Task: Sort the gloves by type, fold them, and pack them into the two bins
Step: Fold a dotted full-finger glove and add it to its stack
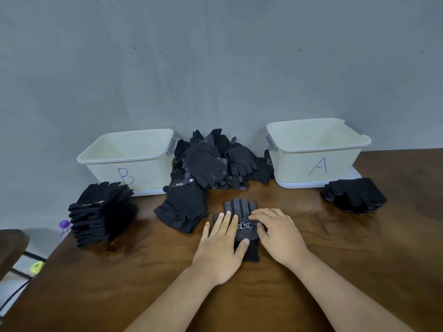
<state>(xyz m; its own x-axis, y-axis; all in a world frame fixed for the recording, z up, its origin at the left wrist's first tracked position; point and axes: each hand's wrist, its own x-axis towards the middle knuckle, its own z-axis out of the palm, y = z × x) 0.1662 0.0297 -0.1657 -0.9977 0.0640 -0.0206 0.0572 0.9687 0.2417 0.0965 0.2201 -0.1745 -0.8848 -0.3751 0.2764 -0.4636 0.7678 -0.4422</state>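
Hands lie palms down on a black dotted glove (pixel 240 206) on the wooden table (pixel 347 264). The left hand (pixel 221 246) spreads straight fingers toward 12 o'clock, with its thumb across the cuff. The right hand (pixel 275 236) rests relaxed fingers toward 10 o'clock on the glove's right edge. Neither hand grips. From the glove, a loose glove pile (pixel 215 161) sits at 12 o'clock, bin B (pixel 129 159) at 10, bin A (pixel 318 149) at 2, fingerless gloves (pixel 182 207) just beside at 9, a left stack (pixel 100 212) farther at 9, and a right stack (pixel 354 197) at 3.
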